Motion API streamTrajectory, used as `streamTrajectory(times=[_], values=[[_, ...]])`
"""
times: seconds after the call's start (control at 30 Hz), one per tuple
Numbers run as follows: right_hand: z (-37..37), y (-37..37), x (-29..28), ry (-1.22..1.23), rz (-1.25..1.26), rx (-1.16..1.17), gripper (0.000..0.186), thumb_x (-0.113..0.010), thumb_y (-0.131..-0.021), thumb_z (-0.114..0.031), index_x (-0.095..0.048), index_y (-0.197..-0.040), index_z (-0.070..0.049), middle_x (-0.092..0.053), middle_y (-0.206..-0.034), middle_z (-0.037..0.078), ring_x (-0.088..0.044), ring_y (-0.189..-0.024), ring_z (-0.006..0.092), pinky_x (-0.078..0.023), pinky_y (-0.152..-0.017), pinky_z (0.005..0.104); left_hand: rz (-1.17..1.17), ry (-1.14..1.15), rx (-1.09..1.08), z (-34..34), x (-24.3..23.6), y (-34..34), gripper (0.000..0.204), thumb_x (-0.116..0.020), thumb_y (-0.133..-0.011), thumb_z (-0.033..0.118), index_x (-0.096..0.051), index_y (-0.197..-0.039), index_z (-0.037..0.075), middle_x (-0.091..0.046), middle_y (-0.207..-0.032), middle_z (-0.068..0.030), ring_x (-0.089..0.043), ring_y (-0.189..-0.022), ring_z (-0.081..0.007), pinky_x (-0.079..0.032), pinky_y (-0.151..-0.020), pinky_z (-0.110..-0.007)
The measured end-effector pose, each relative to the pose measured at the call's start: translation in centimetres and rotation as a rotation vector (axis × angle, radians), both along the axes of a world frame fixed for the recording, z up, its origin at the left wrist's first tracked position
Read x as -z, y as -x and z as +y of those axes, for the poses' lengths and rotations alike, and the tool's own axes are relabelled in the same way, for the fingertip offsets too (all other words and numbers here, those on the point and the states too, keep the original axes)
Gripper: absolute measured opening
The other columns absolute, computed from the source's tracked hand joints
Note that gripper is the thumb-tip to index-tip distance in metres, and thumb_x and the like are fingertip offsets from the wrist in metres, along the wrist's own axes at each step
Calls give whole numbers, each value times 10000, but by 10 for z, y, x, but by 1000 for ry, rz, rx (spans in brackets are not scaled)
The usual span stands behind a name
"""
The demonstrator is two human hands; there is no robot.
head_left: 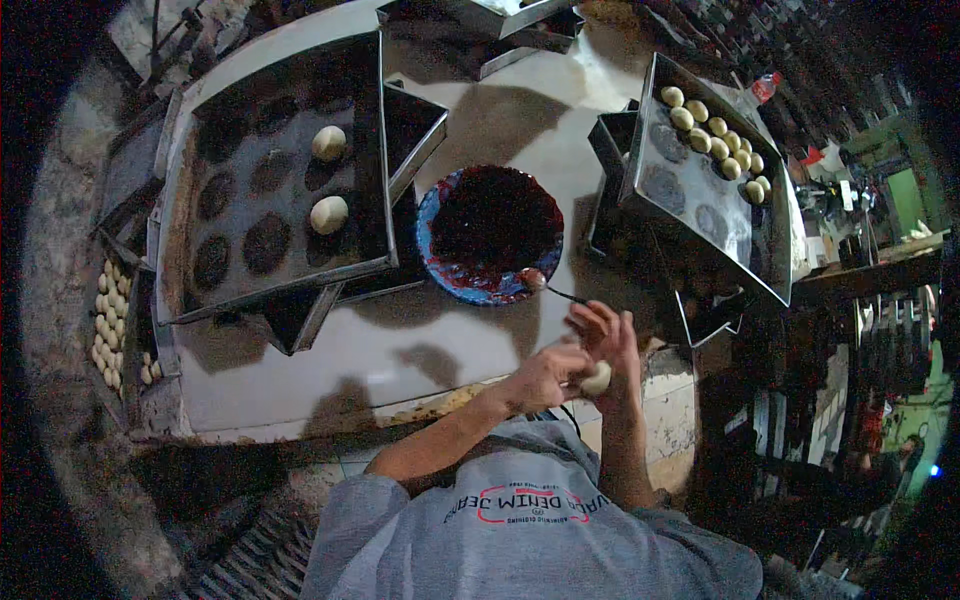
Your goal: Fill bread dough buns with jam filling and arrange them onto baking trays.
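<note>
A pale dough ball (596,378) lies between my two hands, close to my body at the table's near edge. My left hand (550,376) has its fingers curled against the ball. My right hand (615,345) cups the ball from the other side at the palm, its fingers bent upward. Just beyond those fingers is a dark-handled spoon (534,280), its smeared head at the rim of a blue bowl (428,245). The handle reaches the right fingertips; whether they grip it I cannot tell. Dark red, sticky-looking filling (490,220) fills the bowl.
On the left, a large metal tray (270,290) carries two dough balls (328,214). Another tilted tray (690,195) at right holds several dough balls (719,148). More trays are stacked beneath both. Several balls (108,320) lie in a tray at the far left.
</note>
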State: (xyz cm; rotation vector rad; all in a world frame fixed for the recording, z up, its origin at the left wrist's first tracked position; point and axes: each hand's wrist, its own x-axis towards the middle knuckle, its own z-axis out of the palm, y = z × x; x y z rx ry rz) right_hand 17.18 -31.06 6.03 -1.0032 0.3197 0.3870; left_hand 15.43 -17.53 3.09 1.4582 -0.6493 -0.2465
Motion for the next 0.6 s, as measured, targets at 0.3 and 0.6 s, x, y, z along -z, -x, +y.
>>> streamTrajectory(times=[0.3, 0.6], values=[[39, -13, 47, 1471, -723, 110, 330, -562, -700, -24, -507, -1025, -29, -523, -989, 94, -494, -895, 241, -405, -773, 322, 794, 330, 319, 59, 67, 25, 273, -557, -835, 294, -625, -966, 64, -599, -886, -39, -525, -889, -133, -416, -790, -271], [33, -46, 11, 1515, -1126, -242, 307, -569, -674, 12, -537, -962, -89, -568, -836, 75, -576, -726, 260, -469, -588, 338, 698, 515, -360, 159, 68, 50, 218, -581, -776, 252, -565, -800, 35, -530, -806, -22, -484, -690, -75, -400, -559, -221]])
